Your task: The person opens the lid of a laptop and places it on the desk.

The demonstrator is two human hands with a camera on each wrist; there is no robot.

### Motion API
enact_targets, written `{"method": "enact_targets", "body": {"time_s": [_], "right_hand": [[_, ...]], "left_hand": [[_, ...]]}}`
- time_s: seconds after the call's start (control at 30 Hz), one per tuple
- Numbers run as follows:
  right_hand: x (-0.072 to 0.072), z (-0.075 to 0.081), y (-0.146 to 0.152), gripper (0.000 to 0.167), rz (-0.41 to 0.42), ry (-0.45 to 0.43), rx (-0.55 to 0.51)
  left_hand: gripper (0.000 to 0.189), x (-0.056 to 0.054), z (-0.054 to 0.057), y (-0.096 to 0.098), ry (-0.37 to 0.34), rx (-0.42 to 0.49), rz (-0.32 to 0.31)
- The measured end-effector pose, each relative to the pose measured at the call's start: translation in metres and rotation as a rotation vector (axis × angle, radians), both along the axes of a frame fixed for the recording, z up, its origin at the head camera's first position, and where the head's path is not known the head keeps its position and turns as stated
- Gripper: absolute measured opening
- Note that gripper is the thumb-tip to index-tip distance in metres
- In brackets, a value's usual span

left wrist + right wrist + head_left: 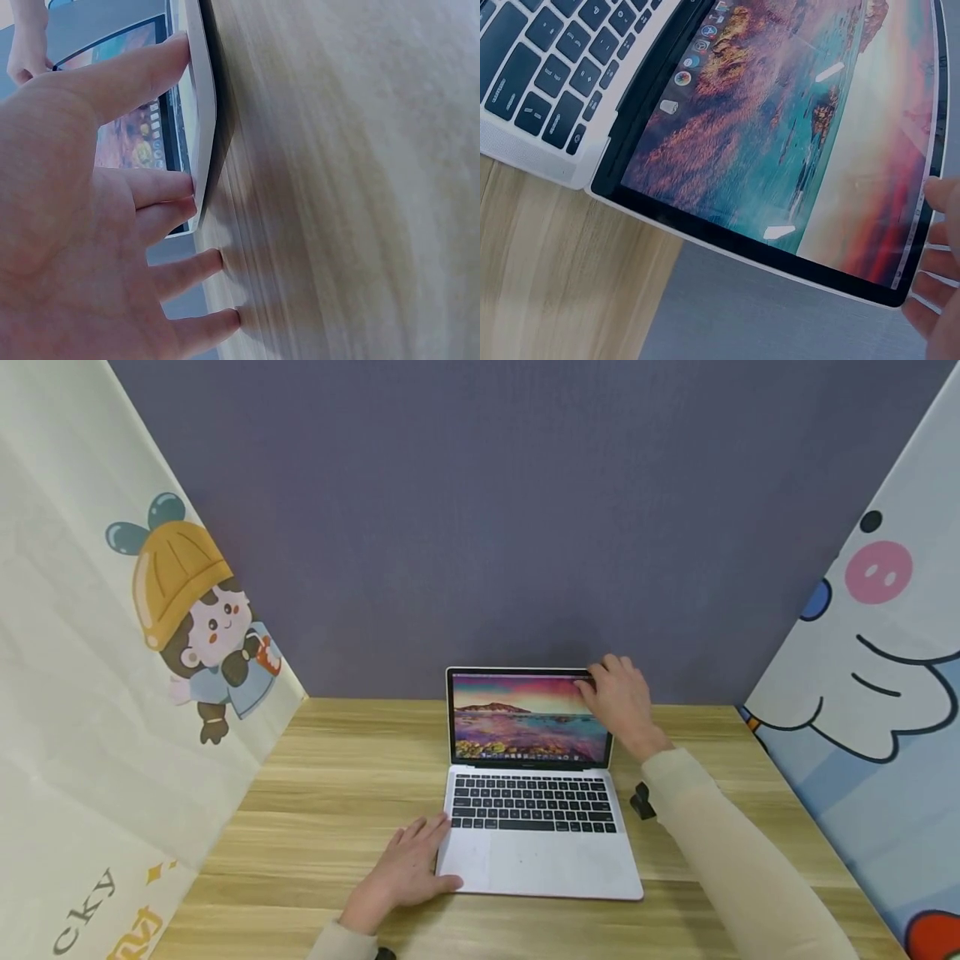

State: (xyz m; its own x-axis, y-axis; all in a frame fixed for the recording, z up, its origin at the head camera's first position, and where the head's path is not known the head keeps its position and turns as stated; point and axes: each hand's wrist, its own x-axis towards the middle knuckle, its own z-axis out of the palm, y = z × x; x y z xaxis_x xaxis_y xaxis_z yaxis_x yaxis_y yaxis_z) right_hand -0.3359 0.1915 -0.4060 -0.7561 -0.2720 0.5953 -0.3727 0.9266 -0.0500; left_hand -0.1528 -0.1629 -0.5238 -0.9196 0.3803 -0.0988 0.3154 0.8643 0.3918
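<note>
An open silver laptop (pixel 540 864) with a black keyboard lies on a wooden table, its lit screen (pixel 517 727) raised and showing a coastal picture. At the screen's top right corner, my right hand (pixel 622 697) pinches the edge. The right wrist view shows the thumb (pixel 934 193) on the front and the other fingers behind the lid. My left hand (pixel 408 867) rests at the front left corner of the base. In the left wrist view its thumb (pixel 150 71) and two fingers touch the base's edge, with the other fingers spread toward the tabletop.
A small black object (pixel 642 801) sits on the table (pixel 337 777) to the right of the laptop, near the right sleeve. Behind the table stands a grey-blue panel (pixel 480 527). Printed cartoon sheets (pixel 75 693) flank both sides.
</note>
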Motion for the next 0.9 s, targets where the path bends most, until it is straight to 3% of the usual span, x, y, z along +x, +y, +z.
{"method": "enact_targets", "body": {"time_s": [0.17, 0.5, 0.9], "right_hand": [[0.0029, 0.0008, 0.0009, 0.047, -0.001, -0.083, 0.057], [0.0005, -0.0035, 0.0035, 0.058, 0.006, -0.153, 0.137], [-0.0023, -0.0077, 0.0006, 0.075, -0.032, -0.412, 0.129]], "left_hand": [[0.094, -0.0002, 0.0005, 0.0004, 0.009, -0.004, 0.001], [0.092, 0.0005, 0.0034, 0.0023, 0.007, 0.003, 0.004], [0.092, 0.0027, 0.0034, 0.0011, 0.005, 0.003, -0.001]]}}
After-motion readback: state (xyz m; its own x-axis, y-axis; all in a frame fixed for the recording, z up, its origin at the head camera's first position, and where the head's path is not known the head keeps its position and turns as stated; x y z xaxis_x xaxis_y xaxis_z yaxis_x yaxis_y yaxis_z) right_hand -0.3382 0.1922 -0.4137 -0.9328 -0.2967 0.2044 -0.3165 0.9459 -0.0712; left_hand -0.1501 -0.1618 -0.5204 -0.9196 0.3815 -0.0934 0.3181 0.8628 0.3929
